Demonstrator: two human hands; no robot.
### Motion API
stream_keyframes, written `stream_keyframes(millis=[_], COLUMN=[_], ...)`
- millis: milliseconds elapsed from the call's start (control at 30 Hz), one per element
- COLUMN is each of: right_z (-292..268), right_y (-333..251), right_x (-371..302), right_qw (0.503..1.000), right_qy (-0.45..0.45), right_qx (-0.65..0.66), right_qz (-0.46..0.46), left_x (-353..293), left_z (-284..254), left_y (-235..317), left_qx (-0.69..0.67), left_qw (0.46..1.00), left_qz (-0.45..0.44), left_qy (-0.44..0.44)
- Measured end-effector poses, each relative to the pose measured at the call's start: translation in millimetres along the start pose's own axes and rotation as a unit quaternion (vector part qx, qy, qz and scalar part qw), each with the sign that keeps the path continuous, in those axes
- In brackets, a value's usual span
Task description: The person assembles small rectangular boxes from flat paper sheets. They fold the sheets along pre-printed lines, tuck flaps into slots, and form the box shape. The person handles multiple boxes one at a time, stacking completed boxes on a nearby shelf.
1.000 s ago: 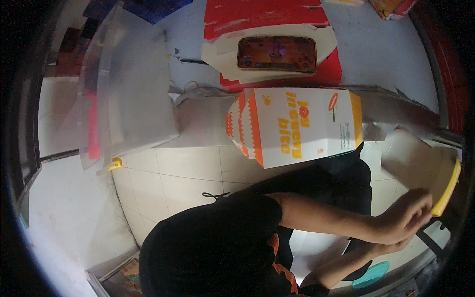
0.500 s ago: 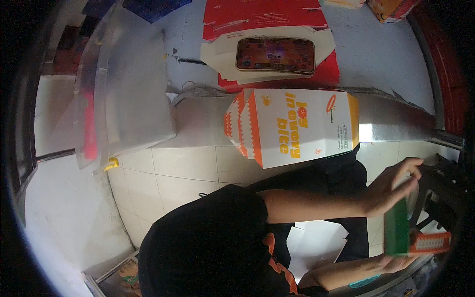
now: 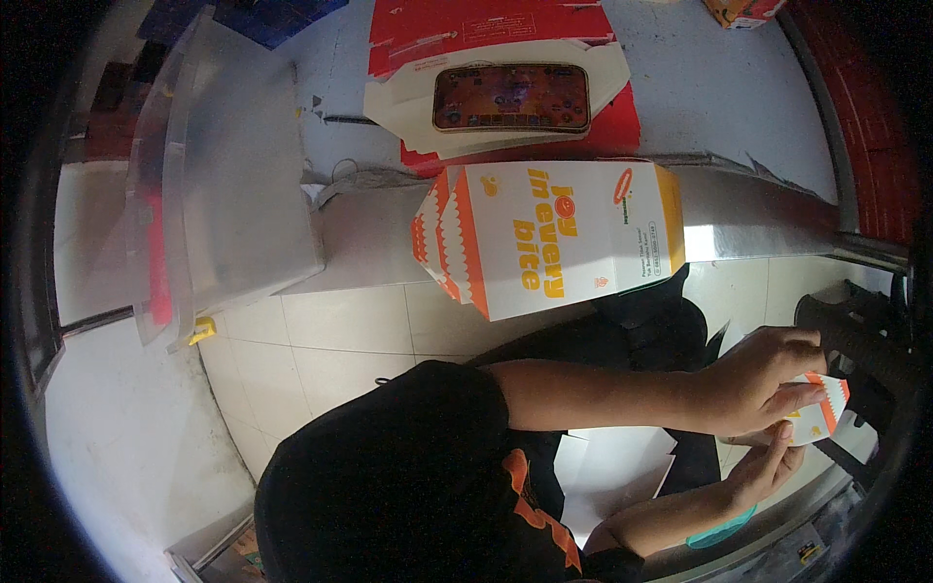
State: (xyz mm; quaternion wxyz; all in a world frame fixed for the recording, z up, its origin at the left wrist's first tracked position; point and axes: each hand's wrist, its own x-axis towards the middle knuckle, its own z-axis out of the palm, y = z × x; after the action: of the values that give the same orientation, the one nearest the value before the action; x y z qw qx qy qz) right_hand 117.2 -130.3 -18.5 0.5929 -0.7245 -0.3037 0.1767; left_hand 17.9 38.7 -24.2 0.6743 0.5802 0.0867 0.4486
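Note:
Toward the right edge, my left hand (image 3: 763, 384) reaches across and grips a printed cardboard box piece (image 3: 809, 413), white with an orange zigzag border. Just below it, my right hand (image 3: 763, 471) pinches the near edge of the same piece. Its far part is hidden by my fingers. A larger flat stack of printed box blanks (image 3: 573, 233), white with orange and yellow ends, lies at the table's front edge, apart from both hands. White cardboard (image 3: 607, 476) rests on my lap, partly under my arms.
A phone (image 3: 511, 97) with a lit screen lies on white and red cardboard (image 3: 457, 34) on the table. A clear plastic bin (image 3: 243, 185) stands at left. Beside my hands is a dark plastic chair or stool (image 3: 850, 330). A tiled floor (image 3: 340, 330) shows below the table.
My hands have come closer together. The held piece has turned from its green side to its white printed side. The whole scene has shifted slightly left in view.

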Motion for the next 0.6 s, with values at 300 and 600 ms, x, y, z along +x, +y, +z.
stream_keyframes(millis=[300,600], right_z=[13.3,5.6], right_y=[-13.2,6.8], right_x=[0.4,35.1], right_qw=[0.982,0.992], right_qy=[0.189,0.094], right_qx=[-0.019,0.048], right_qz=[-0.014,-0.069], left_x=[6.7,-26.8], left_z=[-4.6,43.1], left_y=[17.0,-19.7], left_qx=[0.041,-0.126], left_qw=[0.995,0.982], left_qz=[0.023,-0.102], left_qy=[0.092,0.098])
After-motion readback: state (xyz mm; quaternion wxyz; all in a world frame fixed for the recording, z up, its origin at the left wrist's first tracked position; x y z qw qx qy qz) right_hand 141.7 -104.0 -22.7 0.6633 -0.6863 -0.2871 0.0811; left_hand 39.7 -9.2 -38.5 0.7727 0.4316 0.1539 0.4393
